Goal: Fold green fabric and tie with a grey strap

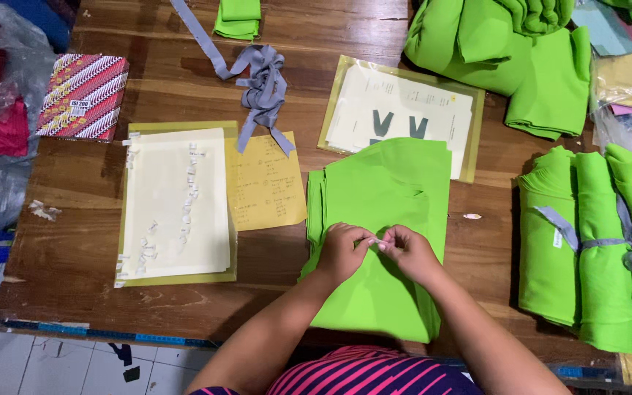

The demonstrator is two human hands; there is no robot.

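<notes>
Landmark: stack of cut green cloth pieces (385,219), lying flat on the wooden surface (74,256) directly before the person.
Left hand (341,250): resting on the near middle of the stack; fingers (360,235) pinched nearly closed on one end of a small white tag (376,241).
Right hand (409,252): touching the stack just right of the left hand; fingers pinched on the other end of the same tag. Both hands meet at the tag.
Step in hand: judged to be the handling of a small sticker or label over the top piece; whether it is already stuck to the cloth cannot be told.
Next move calls for: a fine, steady pinch and flat pressure on the top layer only, so the stack does not shift.
Left of the stack: cream sheet carrying rows of small white tags (177,201), and a yellow note (266,183) between the two.
Beyond the stack: plastic sleeve of papers (404,102), partly under its far edge; grey strip bundle (261,84).
Right of the stack: tied green bundles (594,249), well apart.
</notes>
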